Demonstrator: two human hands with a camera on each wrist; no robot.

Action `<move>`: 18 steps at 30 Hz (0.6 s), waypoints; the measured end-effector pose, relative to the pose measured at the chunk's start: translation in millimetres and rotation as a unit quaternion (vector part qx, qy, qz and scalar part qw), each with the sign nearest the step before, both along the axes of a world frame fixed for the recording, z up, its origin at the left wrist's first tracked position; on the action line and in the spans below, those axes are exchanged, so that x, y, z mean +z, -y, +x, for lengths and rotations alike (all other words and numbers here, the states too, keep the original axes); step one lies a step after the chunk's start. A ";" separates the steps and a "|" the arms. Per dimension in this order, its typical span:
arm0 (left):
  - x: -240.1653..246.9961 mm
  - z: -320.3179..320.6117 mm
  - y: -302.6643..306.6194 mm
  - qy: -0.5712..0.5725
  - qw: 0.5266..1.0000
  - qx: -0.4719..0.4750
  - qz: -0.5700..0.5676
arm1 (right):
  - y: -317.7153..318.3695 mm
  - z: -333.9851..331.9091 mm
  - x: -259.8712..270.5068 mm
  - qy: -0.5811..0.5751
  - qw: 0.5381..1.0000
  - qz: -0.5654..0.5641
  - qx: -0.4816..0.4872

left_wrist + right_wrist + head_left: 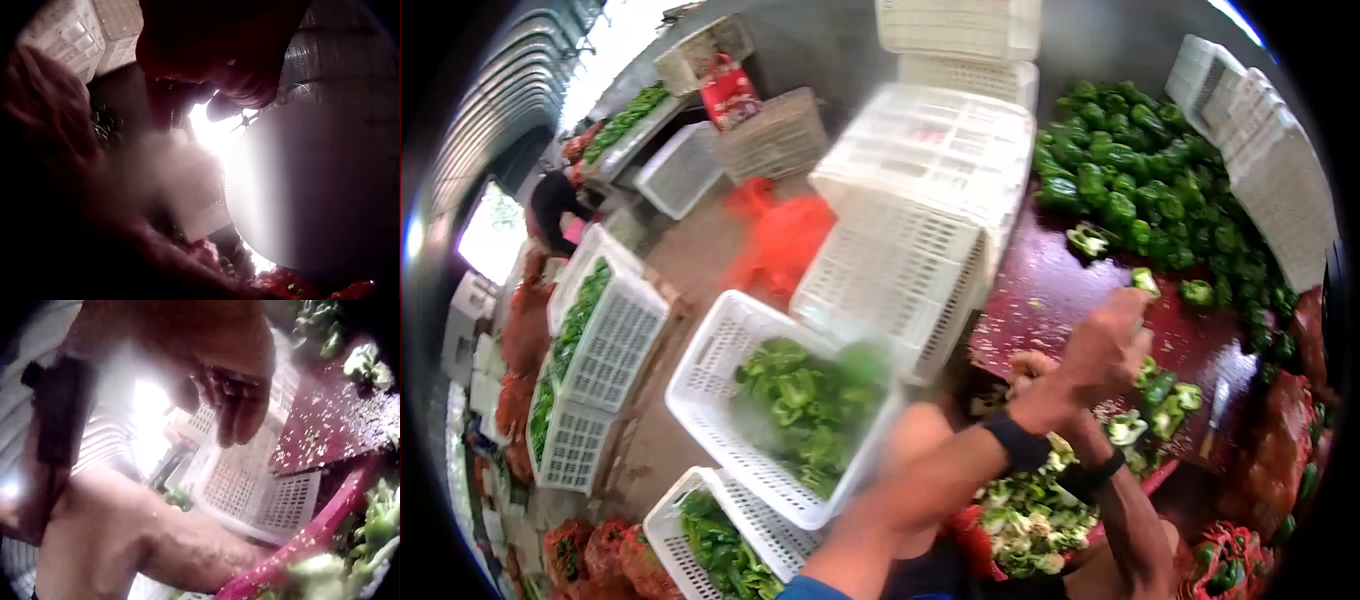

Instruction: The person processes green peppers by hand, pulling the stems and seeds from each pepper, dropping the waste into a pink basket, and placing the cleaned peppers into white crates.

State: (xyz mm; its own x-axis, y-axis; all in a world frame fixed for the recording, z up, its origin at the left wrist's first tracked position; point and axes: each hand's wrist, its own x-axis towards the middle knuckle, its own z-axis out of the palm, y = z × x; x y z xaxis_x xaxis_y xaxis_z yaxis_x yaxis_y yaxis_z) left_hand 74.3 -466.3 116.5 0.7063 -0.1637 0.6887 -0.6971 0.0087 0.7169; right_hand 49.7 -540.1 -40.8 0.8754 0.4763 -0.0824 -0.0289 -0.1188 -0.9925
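Note:
My left hand (1105, 345) reaches across over the maroon table (1025, 290), its fingers curled at a cut green pepper (1143, 282). Dark shadow covers the fingers in the left wrist view. Below and left of it in the head view is my right hand (1035, 370); the right wrist view shows its fingers loosely bent with nothing between them. A blurred green piece (865, 360) is over the white basket (700, 375) of green peppers (795, 400). Beside the hands lie opened peppers (1168, 415).
Whole green peppers (1140, 170) are heaped at the table's back. A knife (1216, 415) lies to the right. Pepper scraps (1040, 520) fill a container below the hands. White crates (890, 270) stand left of the table; a red bag (775, 235) lies behind the basket.

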 end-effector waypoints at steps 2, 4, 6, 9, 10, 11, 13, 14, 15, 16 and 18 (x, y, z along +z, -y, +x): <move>2.3 8.7 -9.8 -0.005 0.999 0.005 0.044 | 32.7 2.8 6.7 -0.007 0.987 0.048 -0.155; 12.8 19.6 -29.6 -0.077 0.995 -0.006 0.061 | 61.0 2.4 41.0 0.016 0.967 -0.018 -0.254; 13.8 24.0 -47.7 -0.121 0.987 0.033 0.098 | 73.7 0.1 90.6 -0.012 0.938 -0.084 -0.337; 4.3 27.5 -52.8 -0.129 0.975 0.106 0.149 | 119.3 0.2 92.8 0.159 0.888 -0.213 -0.376; 3.0 27.9 -54.5 -0.121 0.975 0.093 0.162 | 143.8 -1.1 81.0 0.251 0.856 -0.274 -0.359; -0.8 28.4 -54.5 -0.101 0.976 0.092 0.171 | 168.4 -3.0 65.0 0.254 0.837 -0.316 -0.367; -6.9 28.8 -50.1 -0.096 0.973 0.084 0.190 | 211.9 -15.0 44.2 0.270 0.792 -0.429 -0.339; -3.7 26.5 -48.2 -0.111 0.969 0.082 0.205 | 223.0 -24.4 44.0 0.281 0.768 -0.493 -0.297; -2.8 24.7 -44.8 -0.114 0.973 0.063 0.193 | 225.8 -34.9 47.2 0.207 0.760 -0.555 -0.268; -2.7 23.2 -42.7 -0.117 0.975 0.047 0.185 | 223.0 -42.4 48.8 0.130 0.748 -0.606 -0.237; -5.5 22.4 -36.7 -0.119 0.976 0.024 0.182 | 210.7 -52.7 55.8 -0.028 0.808 -0.548 -0.213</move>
State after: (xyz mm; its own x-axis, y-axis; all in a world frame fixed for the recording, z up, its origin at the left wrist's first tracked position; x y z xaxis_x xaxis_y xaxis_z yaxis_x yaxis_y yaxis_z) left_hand 96.8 -429.6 111.0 0.8518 -0.3297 0.4071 -0.5041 -0.3047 0.8081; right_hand -3.0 -750.8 15.0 0.9210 -0.2535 -0.2957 -0.3399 -0.8938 -0.2925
